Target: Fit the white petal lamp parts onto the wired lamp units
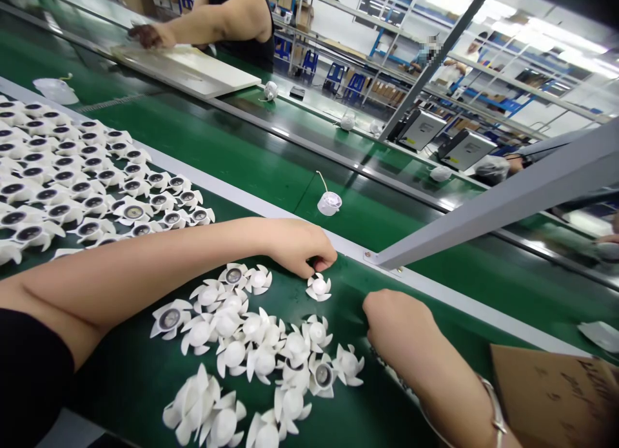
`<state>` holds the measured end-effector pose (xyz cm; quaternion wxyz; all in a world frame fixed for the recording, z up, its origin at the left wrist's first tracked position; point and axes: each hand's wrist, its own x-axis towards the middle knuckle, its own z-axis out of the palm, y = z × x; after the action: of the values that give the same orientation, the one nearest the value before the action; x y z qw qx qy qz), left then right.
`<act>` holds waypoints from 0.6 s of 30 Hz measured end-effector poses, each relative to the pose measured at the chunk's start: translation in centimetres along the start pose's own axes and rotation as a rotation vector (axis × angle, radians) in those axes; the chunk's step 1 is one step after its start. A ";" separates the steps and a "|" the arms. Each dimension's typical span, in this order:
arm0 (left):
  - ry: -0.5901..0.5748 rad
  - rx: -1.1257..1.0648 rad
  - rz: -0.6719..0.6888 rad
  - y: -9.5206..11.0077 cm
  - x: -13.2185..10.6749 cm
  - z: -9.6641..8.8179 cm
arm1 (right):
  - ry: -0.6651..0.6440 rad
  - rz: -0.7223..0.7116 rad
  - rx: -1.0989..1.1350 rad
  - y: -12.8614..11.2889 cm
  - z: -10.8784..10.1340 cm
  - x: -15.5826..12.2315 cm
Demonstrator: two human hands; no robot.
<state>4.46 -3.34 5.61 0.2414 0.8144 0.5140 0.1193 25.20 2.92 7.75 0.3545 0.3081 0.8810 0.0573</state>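
My left hand [302,247] reaches across the bench, fingers curled, with the thumb at the far edge of a small white fan impeller [319,287]. The exact grip on it is partly hidden. My right hand [399,319] is closed, knuckles up, to the right of the pile. Its fingertips are hidden, and a pale-edged thing I cannot make out shows under the wrist. Between my arms lies a loose heap of white fan impellers [261,358], most hub up, a few showing the dark ring inside. More impellers [62,177] lie in rows at left, ring side up.
A white rail [232,203] divides the bench from a green conveyor [193,151] carrying a white wired part [329,204]. A slanted grey post [483,196] rises at right above a cardboard box [546,390]. Across the line, a person's arm [213,26] reaches over white panels [193,74].
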 end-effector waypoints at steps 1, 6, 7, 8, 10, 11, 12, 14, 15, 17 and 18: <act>-0.002 -0.031 0.020 -0.1 0.0 0.0 | -0.003 0.009 -0.004 0.0 0.0 0.0; -0.101 -0.199 0.165 0.2 -0.1 -0.1 | -0.010 0.026 0.001 -0.4 -0.2 0.4; -0.126 -0.216 0.184 0.3 -0.1 -0.1 | -0.003 0.027 0.008 -0.4 -0.3 0.5; -0.143 -0.229 0.193 0.3 0.0 0.0 | 0.004 0.030 0.013 -0.4 -0.3 0.5; -0.150 -0.248 0.184 0.3 0.1 0.2 | 0.012 0.028 0.022 0.0 -0.3 0.6; -0.138 -0.251 0.169 0.2 0.2 0.2 | 0.011 0.018 0.028 0.3 -0.2 0.7; -0.121 -0.250 0.154 0.1 0.2 0.3 | 0.016 -0.001 0.040 0.8 0.0 0.8; -0.079 -0.241 0.118 -0.1 0.2 0.5 | 0.027 -0.068 0.099 1.9 0.4 1.1; -0.060 -0.242 0.095 -0.2 0.2 0.5 | 0.026 -0.105 0.149 2.6 0.6 1.3; -0.027 -0.252 0.050 -0.4 0.2 0.6 | 0.007 -0.178 0.265 3.8 1.0 1.6; -0.016 -0.263 0.027 -0.5 0.2 0.6 | -0.018 -0.202 0.315 4.3 1.2 1.8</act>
<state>4.46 -3.15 4.81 0.3485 0.7836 0.4811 0.1821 27.15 7.23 7.19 0.3136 0.2703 0.9023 -0.1202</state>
